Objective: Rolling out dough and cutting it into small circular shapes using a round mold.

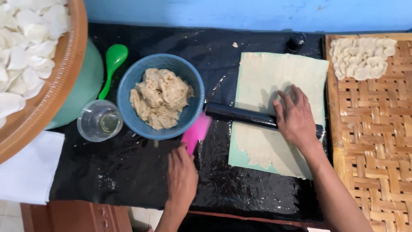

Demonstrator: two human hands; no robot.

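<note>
My right hand (296, 118) lies flat, fingers spread, pressing the black rolling pin (244, 116) across the thin dough sheet (274, 77) on its pale green mat (322, 68), near the black work surface's (128, 172) right edge. My left hand (182, 176) pinches the pink scraper (196, 133) beside the blue bowl of dough (161, 96). A glass (99, 121) and green spoon (112, 64) crowd the left side.

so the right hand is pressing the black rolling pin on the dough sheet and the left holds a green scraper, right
Not quite: in the head view the left hand holds a pink scraper, not a green one. The right hand does press the black rolling pin on the dough sheet.
</note>
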